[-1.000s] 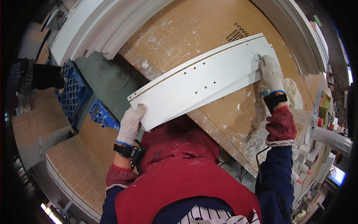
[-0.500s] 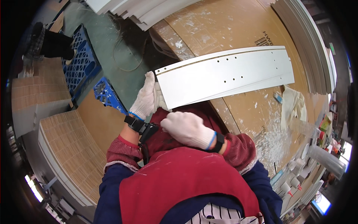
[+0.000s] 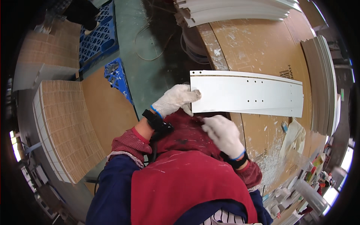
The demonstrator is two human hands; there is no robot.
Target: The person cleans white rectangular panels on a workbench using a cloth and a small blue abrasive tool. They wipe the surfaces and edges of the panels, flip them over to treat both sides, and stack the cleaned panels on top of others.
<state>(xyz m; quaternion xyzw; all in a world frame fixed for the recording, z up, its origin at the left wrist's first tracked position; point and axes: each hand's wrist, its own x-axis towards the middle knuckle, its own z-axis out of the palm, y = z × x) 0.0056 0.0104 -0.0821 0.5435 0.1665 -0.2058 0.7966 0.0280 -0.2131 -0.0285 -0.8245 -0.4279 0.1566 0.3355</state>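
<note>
A long white panel (image 3: pixel 232 93) with small drilled holes and a thin groove along its far edge lies partly on the workbench, its left end jutting past the bench edge. My left hand (image 3: pixel 176 99), in a white knit glove, grips that left end, with the thumb on top and the other fingers partly hidden. Just below the panel's near edge is my gloved right hand (image 3: pixel 225 135), apart from the panel and over my red apron (image 3: pixel 187 172). Its fingers are curled in and slightly blurred; whatever they may hold cannot be made out.
The cardboard-covered workbench (image 3: pixel 262 129) carries white panel stacks at the back (image 3: pixel 236 13) and right (image 3: pixel 318 82). A pale cloth (image 3: pixel 294 138) and small blue block (image 3: pixel 284 126) lie nearer. At left are stacked wood-patterned boards (image 3: pixel 71 123) and a blue pallet (image 3: pixel 101 33); a person stands beyond.
The view has shifted. The panel now lies straighter, and the second edge beneath it no longer shows. My left thumb has come onto its top face; my right hand has moved right.
</note>
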